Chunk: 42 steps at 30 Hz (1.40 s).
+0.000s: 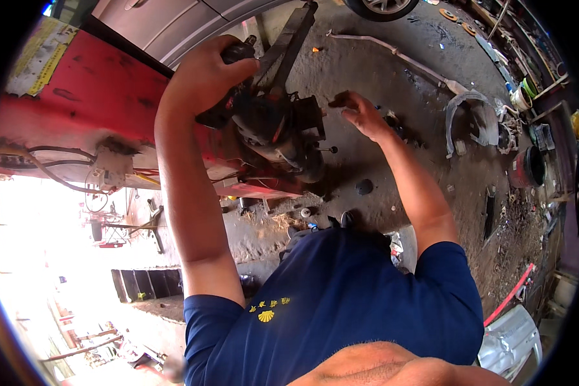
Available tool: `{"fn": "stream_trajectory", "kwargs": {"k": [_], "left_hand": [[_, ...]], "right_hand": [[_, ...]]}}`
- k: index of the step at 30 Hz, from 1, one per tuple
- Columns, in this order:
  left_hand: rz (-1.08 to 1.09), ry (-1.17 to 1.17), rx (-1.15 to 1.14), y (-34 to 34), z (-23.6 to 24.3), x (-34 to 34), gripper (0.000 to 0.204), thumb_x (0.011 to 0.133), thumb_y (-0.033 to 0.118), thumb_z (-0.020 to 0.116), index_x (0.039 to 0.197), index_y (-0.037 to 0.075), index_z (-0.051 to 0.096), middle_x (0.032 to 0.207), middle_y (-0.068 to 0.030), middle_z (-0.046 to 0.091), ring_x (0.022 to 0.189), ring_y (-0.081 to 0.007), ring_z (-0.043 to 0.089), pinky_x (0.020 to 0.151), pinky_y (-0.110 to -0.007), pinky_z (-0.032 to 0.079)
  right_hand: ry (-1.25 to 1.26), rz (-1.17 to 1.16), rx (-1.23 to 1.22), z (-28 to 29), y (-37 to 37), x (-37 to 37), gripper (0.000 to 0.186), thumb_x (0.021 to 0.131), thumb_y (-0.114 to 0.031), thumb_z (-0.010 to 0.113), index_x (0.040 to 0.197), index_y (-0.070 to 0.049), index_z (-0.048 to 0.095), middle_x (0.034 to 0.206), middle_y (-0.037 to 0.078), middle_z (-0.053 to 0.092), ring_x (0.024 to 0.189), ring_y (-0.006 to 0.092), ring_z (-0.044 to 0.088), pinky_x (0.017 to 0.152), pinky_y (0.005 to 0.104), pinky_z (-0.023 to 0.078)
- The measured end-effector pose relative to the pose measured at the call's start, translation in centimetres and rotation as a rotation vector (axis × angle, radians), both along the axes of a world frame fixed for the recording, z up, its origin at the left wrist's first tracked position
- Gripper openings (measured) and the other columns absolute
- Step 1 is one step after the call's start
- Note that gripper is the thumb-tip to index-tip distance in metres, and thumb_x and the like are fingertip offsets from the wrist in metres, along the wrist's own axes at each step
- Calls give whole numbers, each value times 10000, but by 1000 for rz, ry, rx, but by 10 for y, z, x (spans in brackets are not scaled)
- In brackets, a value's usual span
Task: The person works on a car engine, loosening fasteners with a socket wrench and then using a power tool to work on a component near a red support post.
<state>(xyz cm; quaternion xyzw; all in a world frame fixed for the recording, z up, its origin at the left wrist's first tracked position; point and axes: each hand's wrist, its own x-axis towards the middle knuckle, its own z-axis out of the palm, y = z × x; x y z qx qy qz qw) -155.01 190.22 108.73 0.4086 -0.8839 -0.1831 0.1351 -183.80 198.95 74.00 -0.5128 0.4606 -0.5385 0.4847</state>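
Observation:
My left hand [202, 80] grips a dark, grimy metal part [237, 53] above a black cylindrical assembly [260, 122], which is mounted beside the red steel frame [83, 64]. A long dark metal arm [283, 42] extends from the assembly toward the top. My right hand [360, 116] is just right of the blocky black bracket [307, 116], its fingers loosely curved and apart, with nothing visible in them. Part of what my left hand holds is hidden behind my fingers.
Grey car bodywork [174, 26] and a wheel [379, 6] are at the top. A long exhaust pipe [405, 61], grey wheel-arch liner [457, 122], red bucket [521, 167] and silver panel [508, 334] lie along the right. Hoses [45, 164] hang at left.

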Motion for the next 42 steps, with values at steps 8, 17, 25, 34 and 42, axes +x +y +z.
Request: {"fn": "stream_trajectory", "kwargs": {"k": [8, 17, 25, 34, 42], "left_hand": [[-5, 13, -39, -6, -6, 5, 608, 824, 449, 746, 1185, -40, 722, 996, -210, 769, 897, -322, 756, 861, -417, 577], [-65, -2, -78, -6, -3, 4, 525, 895, 338, 769, 1209, -74, 685, 953, -166, 753, 840, -225, 757, 807, -369, 598], [-11, -21, 45, 0, -1, 3, 575, 885, 371, 776, 1253, -62, 685, 1002, -182, 759, 897, -246, 750, 848, -380, 585], [-24, -4, 81, 3, 3, -3, 524, 894, 362, 764, 1231, -35, 696, 994, -171, 768, 902, -229, 755, 839, -374, 581], [-188, 23, -299, -13, -17, 22, 548, 845, 368, 790, 1196, -47, 716, 987, -198, 764, 821, -247, 762, 750, -383, 597]], "right_hand": [[-83, -192, -239, -11, 19, 37, 432, 933, 11, 545, 1362, -16, 585, 1312, 96, 714, 1266, 207, 658, 1105, 360, 474], [-161, -137, -114, -8, 16, 42, 473, 900, 37, 516, 1366, -6, 581, 1329, 96, 702, 1292, 200, 640, 1096, 329, 458], [-109, -91, -132, -14, 4, 38, 488, 884, 29, 512, 1367, 21, 582, 1319, 118, 706, 1280, 208, 647, 1101, 338, 463], [-18, -162, -100, -12, 4, 33, 455, 885, 13, 525, 1332, 38, 604, 1307, 133, 701, 1292, 232, 644, 1124, 357, 462], [156, -227, -206, -37, -2, 42, 499, 921, -128, 599, 1395, 28, 595, 1365, 158, 672, 1316, 292, 623, 1138, 405, 456]]}}
